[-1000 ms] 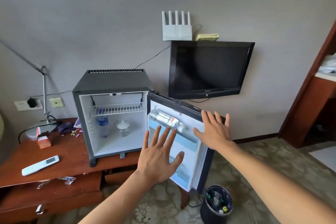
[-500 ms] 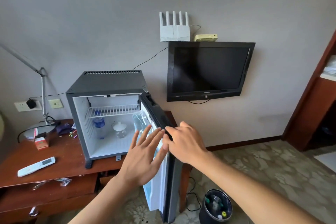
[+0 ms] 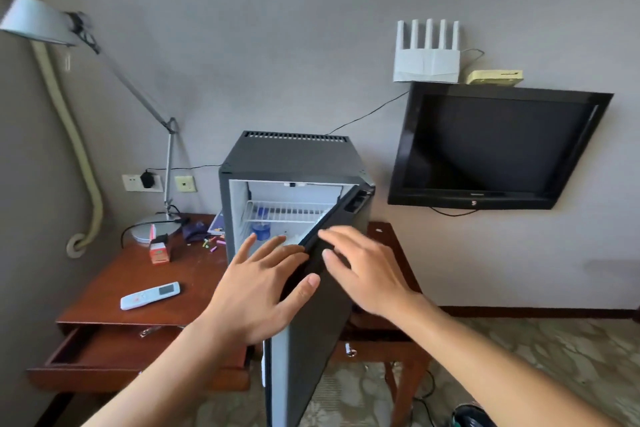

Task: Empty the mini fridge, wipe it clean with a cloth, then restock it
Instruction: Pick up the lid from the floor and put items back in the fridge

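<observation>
Both the left hand (image 3: 258, 291) and right hand (image 3: 367, 274) lie flat, fingers straight, gripping nothing, against the black mini fridge door (image 3: 322, 315). A blue-capped clear bottle (image 3: 260, 228) beyond the left hand's fingertips suggests shutting now leaves the fridge unemptied.

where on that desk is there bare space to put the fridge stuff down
Bare wood on the desk lies between the remote and the mini fridge, and along the front edge past the remote. A narrow strip shows right of the fridge. The back left is crowded: lamp base, small red carton, scattered bits.
</observation>
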A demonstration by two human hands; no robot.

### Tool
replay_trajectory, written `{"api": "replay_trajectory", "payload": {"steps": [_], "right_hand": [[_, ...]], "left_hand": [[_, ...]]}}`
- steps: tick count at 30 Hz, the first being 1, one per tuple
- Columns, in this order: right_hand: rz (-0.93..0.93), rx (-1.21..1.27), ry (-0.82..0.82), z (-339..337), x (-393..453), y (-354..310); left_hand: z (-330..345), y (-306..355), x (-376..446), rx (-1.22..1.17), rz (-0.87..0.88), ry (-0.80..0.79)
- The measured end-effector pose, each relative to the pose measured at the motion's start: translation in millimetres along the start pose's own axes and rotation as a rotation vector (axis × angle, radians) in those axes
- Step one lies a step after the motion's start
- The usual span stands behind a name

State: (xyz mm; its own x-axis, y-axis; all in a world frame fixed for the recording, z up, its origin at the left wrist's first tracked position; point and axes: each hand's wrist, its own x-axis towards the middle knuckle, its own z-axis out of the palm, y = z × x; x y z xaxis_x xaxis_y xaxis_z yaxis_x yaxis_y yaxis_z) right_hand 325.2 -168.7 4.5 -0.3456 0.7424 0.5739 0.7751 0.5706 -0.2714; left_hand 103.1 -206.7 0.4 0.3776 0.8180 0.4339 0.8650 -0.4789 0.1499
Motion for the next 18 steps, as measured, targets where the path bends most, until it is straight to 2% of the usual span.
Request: {"api": "replay_trajectory", "payload": {"steps": [6,8,12,18], "right_hand": [[0.203,-0.176,-0.336,43.0,84.7,17.3],[0.222,-0.225,-0.394,62.2,102.1,19.5],[0.254,-0.276,-0.418,91.7,132.8,20.8],[0.325,-0.336,-0.391,125.5,172.6,25.8]], "left_hand": [[-13.0,-59.7,21.7,0.155,-0.064,-0.044],[-12.5,-79.2,31.6,0.169,-0.088,-0.056],[5.8,-120.2,50.0,0.169,-0.139,-0.095],[35.4,-189.3,89.4,0.233,-0.120,-0.044]]}}
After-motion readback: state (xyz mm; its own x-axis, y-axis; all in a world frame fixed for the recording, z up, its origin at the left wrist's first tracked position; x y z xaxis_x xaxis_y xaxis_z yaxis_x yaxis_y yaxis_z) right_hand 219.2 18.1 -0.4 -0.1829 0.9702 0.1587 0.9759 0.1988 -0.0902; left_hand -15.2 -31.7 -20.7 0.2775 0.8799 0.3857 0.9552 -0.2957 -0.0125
